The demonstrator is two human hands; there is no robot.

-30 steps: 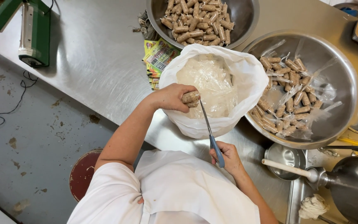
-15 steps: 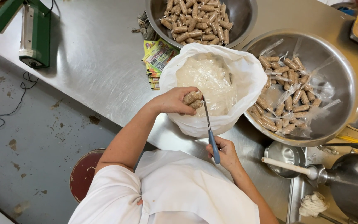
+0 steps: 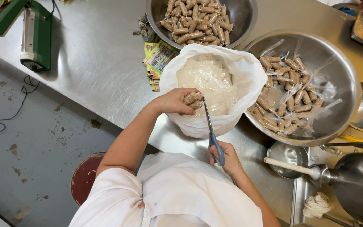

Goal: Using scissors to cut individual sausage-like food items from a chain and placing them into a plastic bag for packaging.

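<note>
Left hand [image 3: 174, 101], near the centre of the frame, is closed around a short link of small brown sausages [image 3: 192, 99], holding them over the open mouth of a white plastic bag [image 3: 232, 69] that stands on a steel table [image 3: 97, 59]. Right hand [image 3: 227, 157], lower centre, has its fingers through the blue handles of a pair of scissors [image 3: 210, 128], whose blades point up toward the sausages; whether the blades are apart or together cannot be told. The sausages look light, soft and a little greasy, likely easy to squash, so a gentle grip across their middle seems best. Toward the upper centre a steel bowl [image 3: 244, 17] holds bare sausages; at right a larger bowl [image 3: 349, 84] holds sausages in clear wrappers. A green heat sealer [image 3: 36, 38] sits upper left.
</note>
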